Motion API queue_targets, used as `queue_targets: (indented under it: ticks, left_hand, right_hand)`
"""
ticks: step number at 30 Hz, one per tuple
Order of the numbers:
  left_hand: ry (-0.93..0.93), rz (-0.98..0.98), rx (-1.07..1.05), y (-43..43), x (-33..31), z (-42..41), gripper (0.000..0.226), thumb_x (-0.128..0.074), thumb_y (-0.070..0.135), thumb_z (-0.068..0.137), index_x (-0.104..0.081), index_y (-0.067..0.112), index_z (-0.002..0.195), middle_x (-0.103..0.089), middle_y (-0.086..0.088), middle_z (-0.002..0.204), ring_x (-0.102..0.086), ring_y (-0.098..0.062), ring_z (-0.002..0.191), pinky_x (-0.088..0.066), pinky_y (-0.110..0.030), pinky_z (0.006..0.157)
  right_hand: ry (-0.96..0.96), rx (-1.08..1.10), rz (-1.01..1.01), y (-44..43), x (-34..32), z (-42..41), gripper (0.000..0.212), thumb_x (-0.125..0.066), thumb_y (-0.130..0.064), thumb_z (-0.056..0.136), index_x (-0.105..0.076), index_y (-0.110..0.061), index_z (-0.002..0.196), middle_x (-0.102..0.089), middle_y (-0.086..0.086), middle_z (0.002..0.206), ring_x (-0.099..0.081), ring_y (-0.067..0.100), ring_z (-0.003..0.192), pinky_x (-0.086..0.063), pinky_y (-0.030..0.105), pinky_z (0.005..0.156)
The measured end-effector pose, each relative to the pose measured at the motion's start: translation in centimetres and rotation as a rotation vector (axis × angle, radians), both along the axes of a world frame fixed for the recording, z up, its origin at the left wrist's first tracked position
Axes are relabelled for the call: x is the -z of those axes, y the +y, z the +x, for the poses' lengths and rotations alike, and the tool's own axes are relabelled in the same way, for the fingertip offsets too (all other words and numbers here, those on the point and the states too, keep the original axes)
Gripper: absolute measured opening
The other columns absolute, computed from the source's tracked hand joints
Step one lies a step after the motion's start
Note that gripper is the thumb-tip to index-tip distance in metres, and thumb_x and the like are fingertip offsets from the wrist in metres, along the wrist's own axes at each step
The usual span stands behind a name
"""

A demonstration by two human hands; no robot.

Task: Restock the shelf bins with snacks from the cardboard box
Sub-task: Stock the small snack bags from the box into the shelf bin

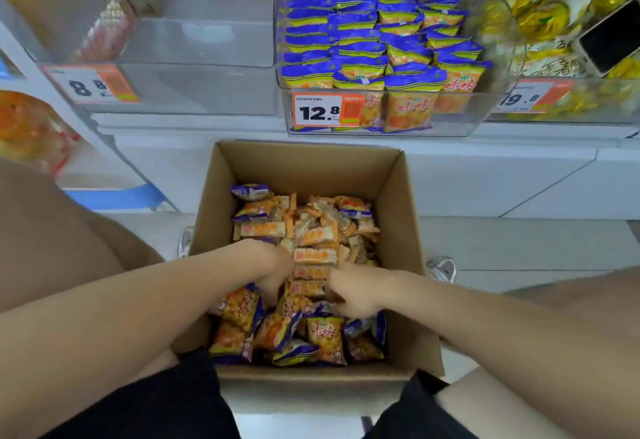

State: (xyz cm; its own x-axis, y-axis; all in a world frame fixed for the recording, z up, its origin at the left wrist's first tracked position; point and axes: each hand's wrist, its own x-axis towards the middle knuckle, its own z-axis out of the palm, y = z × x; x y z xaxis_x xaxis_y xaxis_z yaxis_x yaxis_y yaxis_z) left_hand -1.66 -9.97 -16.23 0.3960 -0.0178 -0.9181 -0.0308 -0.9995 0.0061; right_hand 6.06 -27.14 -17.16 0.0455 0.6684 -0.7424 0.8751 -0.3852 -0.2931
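Digging status: left hand (273, 265) and right hand (349, 291) are both down inside the brown open-topped cardboard box (412, 230), which sits on the floor between the person's knees, right below the shelf.
Fingers: both sets curl down into the pile with the tips hidden among packets, so I honestly can't tell if either has hold of one.
Snacks: big orange-and-purple foil snack packets (325, 334) are heaped in the near half of the box and small orange-and-white wrapped packets (313, 255) in the far half. No box floor shows anywhere.
Middle bin: the clear plastic shelf bin with the 12.8 price tag (450, 116) is packed with upright rows of the same orange-and-purple packets, front to back.
Left bin: the clear plastic shelf bin with the 8.8 tag (194, 88) is mostly see-through, with only something reddish and blurry at its back left.
Right bin: the clear bin of gold-wrapped sweets (502, 68) has a black phone (613, 36) lying on top.
Done so far: my guess is the middle bin is pretty much sorted, there's little room left in it.
Left to do: plenty, I'd say. The box looks well stocked, and the small packets probably belong in the roomy left bin, though nothing here confirms that.
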Motion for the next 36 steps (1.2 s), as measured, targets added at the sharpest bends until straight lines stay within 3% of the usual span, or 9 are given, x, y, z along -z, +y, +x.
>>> queue_targets:
  ticks: [5, 10, 12, 14, 19, 22, 25, 30, 36]
  left_hand:
    - [0.152, 0.064, 0.112, 0.9, -0.4, -1.0, 0.086, -0.083, 0.034, 0.088, -0.037, 0.017, 0.159, -0.042, -0.005, 0.157, -0.051, -0.031, 0.135, -0.051, -0.035, 0.094]
    - [0.065, 0.075, 0.136, 1.5, -0.3, -2.7, 0.097, -0.093, 0.028, 0.077, -0.038, 0.018, 0.156, -0.049, -0.005, 0.15, -0.055, -0.03, 0.131, -0.053, -0.039, 0.099]
    - [0.052, 0.053, 0.1, 1.7, -0.2, -2.6, 0.1, -0.094, 0.03, 0.076, -0.037, 0.016, 0.156, -0.049, -0.005, 0.15, -0.054, -0.03, 0.131, -0.052, -0.038, 0.099]
    - [0.043, 0.05, 0.075, 1.5, -0.3, -2.5, 0.103, -0.093, 0.027, 0.078, -0.031, 0.014, 0.159, -0.047, -0.006, 0.153, -0.053, -0.031, 0.132, -0.051, -0.037, 0.095]
    - [0.028, 0.014, 0.013, 1.4, -2.4, -1.5, 0.092, -0.081, 0.024, 0.089, -0.027, 0.008, 0.161, -0.042, -0.01, 0.156, -0.051, -0.034, 0.135, -0.051, -0.038, 0.1]
    - [-0.183, -0.113, -0.221, 2.4, -5.8, -0.3, 0.083, -0.086, 0.032, 0.081, -0.043, 0.015, 0.15, -0.056, -0.004, 0.137, -0.058, -0.027, 0.123, -0.055, -0.04, 0.098]
    - [-0.582, -0.322, -0.501, 2.9, -8.8, 1.1, 0.046, -0.082, 0.027, 0.081, -0.058, 0.022, 0.119, -0.062, 0.007, 0.104, -0.064, -0.018, 0.102, -0.051, -0.03, 0.077]
    - [-0.936, -0.538, -0.842, 1.3, -13.8, 3.2, 0.03, -0.08, 0.028, 0.081, -0.065, 0.034, 0.106, -0.067, 0.018, 0.104, -0.067, -0.007, 0.102, -0.057, -0.035, 0.095]
    - [-1.098, -0.575, -0.78, 0.6, -18.0, 5.2, 0.023, -0.075, 0.041, 0.087, -0.069, 0.039, 0.109, -0.071, 0.02, 0.109, -0.065, 0.003, 0.104, -0.056, -0.032, 0.095]
  right_hand:
    - [-0.052, -0.068, -0.033, -0.2, 3.2, -2.9, 0.032, -0.07, -0.02, 0.099, -0.059, -0.009, 0.126, -0.057, 0.003, 0.098, -0.055, 0.019, 0.071, -0.044, 0.034, 0.048]
    - [-0.008, 0.051, -0.049, 1.3, 1.2, -2.1, 0.015, -0.069, -0.016, 0.097, -0.06, -0.01, 0.086, -0.054, 0.005, 0.077, -0.05, 0.024, 0.064, -0.039, 0.035, 0.051]
    - [0.045, 0.14, -0.023, 2.1, -0.6, -1.1, 0.014, -0.07, -0.017, 0.095, -0.068, -0.007, 0.104, -0.058, 0.004, 0.084, -0.056, 0.024, 0.072, -0.048, 0.033, 0.058]
    - [0.108, 0.246, 0.029, 2.7, -3.1, 0.0, 0.041, -0.072, -0.02, 0.093, -0.063, -0.011, 0.132, -0.068, 0.007, 0.109, -0.067, 0.027, 0.097, -0.061, 0.039, 0.08]
    - [0.003, 0.447, 0.225, 2.8, -8.5, 1.8, 0.04, -0.073, -0.026, 0.086, -0.068, -0.01, 0.123, -0.071, 0.01, 0.122, -0.069, 0.025, 0.105, -0.06, 0.045, 0.091]
    - [-0.074, 0.559, 0.343, 1.8, -11.7, 2.8, 0.05, -0.071, -0.03, 0.088, -0.059, -0.02, 0.135, -0.064, 0.0, 0.13, -0.063, 0.018, 0.111, -0.055, 0.032, 0.089]
    - [-0.191, 0.619, 0.507, 0.7, -14.2, 4.1, 0.049, -0.067, -0.027, 0.089, -0.057, -0.026, 0.138, -0.068, -0.001, 0.126, -0.065, 0.021, 0.109, -0.051, 0.03, 0.086]
    - [-0.268, 0.715, 0.758, -0.2, -16.9, 5.2, 0.045, -0.055, -0.024, 0.099, -0.053, -0.024, 0.144, -0.062, 0.007, 0.134, -0.061, 0.028, 0.118, -0.047, 0.035, 0.091]
    - [-0.5, 0.563, 1.013, -1.2, -20.5, 6.1, 0.04, -0.053, -0.031, 0.104, -0.054, -0.024, 0.144, -0.062, 0.007, 0.131, -0.062, 0.032, 0.114, -0.052, 0.044, 0.089]
